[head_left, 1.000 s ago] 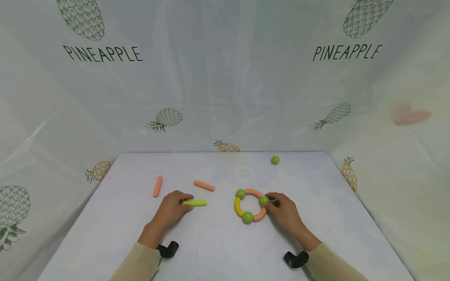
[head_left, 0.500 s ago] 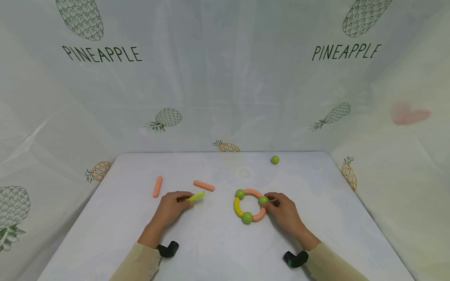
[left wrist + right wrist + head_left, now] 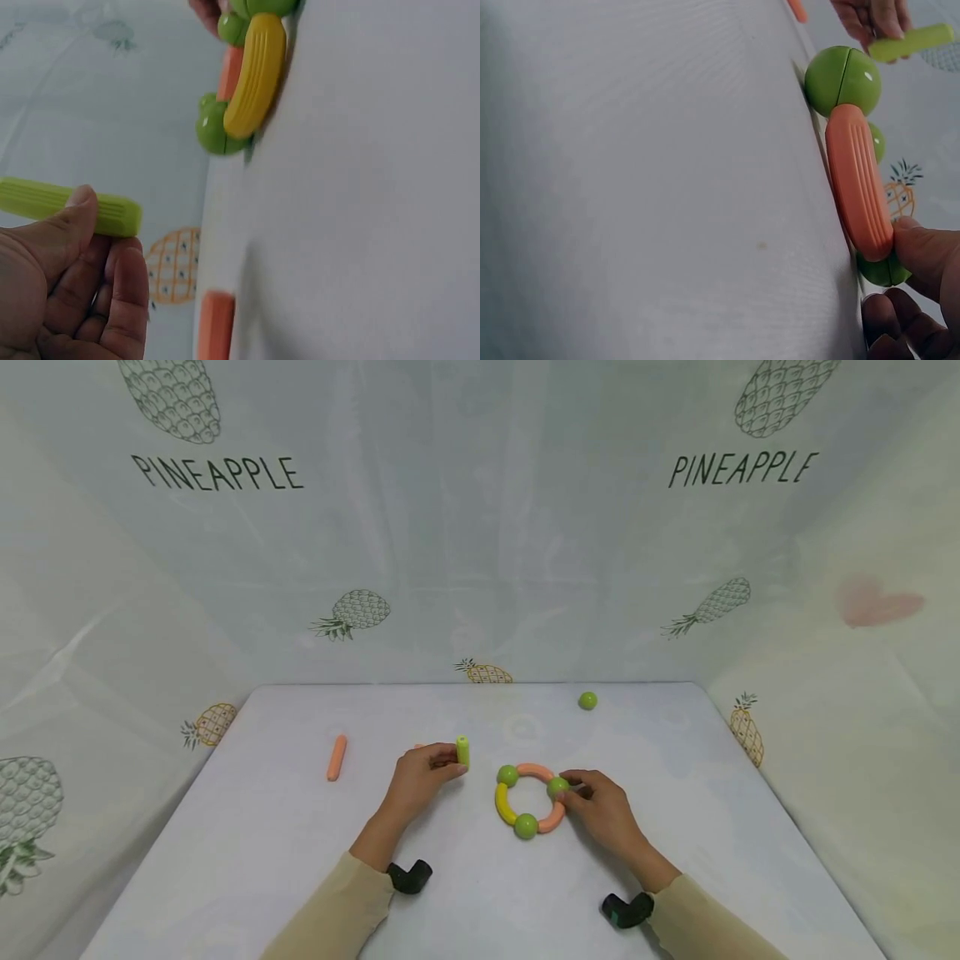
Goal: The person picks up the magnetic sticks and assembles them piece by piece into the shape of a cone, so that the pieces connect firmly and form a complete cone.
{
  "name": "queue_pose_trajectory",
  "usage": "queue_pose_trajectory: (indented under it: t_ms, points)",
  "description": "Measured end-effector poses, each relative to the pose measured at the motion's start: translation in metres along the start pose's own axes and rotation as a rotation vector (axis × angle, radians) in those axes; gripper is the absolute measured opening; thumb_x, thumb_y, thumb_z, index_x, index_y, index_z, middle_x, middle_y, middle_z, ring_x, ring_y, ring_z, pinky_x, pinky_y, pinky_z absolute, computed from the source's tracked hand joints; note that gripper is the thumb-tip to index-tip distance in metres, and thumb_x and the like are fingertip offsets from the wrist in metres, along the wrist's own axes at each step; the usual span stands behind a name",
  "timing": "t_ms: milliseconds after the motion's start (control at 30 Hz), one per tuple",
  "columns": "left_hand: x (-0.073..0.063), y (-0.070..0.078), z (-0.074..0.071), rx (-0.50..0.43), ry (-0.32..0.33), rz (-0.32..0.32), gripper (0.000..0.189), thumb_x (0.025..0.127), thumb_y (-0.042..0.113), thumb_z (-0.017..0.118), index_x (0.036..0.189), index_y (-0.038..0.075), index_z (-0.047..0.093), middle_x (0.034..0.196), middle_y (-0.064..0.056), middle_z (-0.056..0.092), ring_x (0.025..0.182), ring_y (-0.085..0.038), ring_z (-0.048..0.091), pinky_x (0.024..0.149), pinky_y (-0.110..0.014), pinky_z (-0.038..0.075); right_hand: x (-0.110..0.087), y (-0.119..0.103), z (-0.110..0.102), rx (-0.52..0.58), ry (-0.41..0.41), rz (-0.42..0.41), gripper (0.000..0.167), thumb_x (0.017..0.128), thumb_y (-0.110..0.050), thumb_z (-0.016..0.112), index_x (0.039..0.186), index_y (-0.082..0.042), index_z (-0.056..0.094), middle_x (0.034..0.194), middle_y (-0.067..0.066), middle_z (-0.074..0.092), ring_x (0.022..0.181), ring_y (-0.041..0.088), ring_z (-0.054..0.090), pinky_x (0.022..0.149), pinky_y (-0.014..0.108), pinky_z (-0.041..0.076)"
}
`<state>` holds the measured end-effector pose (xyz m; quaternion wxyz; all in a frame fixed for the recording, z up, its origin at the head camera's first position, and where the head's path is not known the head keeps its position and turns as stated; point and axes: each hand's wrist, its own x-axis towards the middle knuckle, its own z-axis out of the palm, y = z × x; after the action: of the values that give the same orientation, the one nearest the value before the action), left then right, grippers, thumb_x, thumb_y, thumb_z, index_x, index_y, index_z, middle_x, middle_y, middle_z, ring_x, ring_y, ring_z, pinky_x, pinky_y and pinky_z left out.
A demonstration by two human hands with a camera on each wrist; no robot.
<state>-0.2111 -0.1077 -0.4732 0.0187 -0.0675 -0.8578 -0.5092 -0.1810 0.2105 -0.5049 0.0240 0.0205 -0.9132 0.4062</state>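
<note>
My left hand (image 3: 420,779) holds a lime-green ridged rod (image 3: 462,752) between thumb and fingers, raised above the table and standing on end in the head view. In the left wrist view the thumb presses along the rod's ridged side. Right of it lies a ring of three green balls joined by curved rods, two of them orange (image 3: 855,180) and one yellow (image 3: 504,803). My right hand (image 3: 606,814) pinches the ring's right-hand green ball (image 3: 557,787) with thumb and fingers. The ring lies flat on the table.
A straight orange rod (image 3: 337,758) lies on the left of the white table (image 3: 465,893). Another orange rod (image 3: 216,326) is mostly hidden behind my left hand in the head view. One loose green ball (image 3: 588,700) sits near the back edge. Pineapple-print curtains (image 3: 480,527) surround the table.
My left hand has lifted the lime-green rod, turned it from lying to upright, and carried it right and away from me. The ring has slid slightly left with my right hand.
</note>
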Motion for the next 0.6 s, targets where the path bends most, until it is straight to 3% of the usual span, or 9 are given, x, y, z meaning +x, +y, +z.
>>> queue_pose_trajectory:
  t_ms: [267, 600]
  points:
    - [0.015, 0.021, 0.033, 0.021, -0.074, 0.026, 0.030, 0.094, 0.022, 0.082, 0.122, 0.012, 0.077, 0.110, -0.001, 0.079, 0.102, -0.017, 0.074, 0.090, -0.035, 0.061, 0.001, 0.000, 0.001, -0.004, -0.006, 0.003, 0.036, 0.097, -0.027, 0.079, 0.130, -0.013, 0.073, 0.120, 0.008, 0.071, 0.098, 0.019, 0.063, 0.081, 0.033, 0.051]
    - [0.021, 0.027, 0.052, 0.054, -0.116, 0.067, 0.031, 0.095, 0.021, 0.081, 0.124, 0.010, 0.076, 0.111, -0.002, 0.080, 0.104, -0.018, 0.074, 0.094, -0.038, 0.060, 0.000, 0.000, 0.000, 0.000, -0.003, -0.004, 0.035, 0.096, -0.026, 0.079, 0.129, -0.013, 0.074, 0.117, 0.007, 0.072, 0.097, 0.018, 0.063, 0.082, 0.034, 0.051]
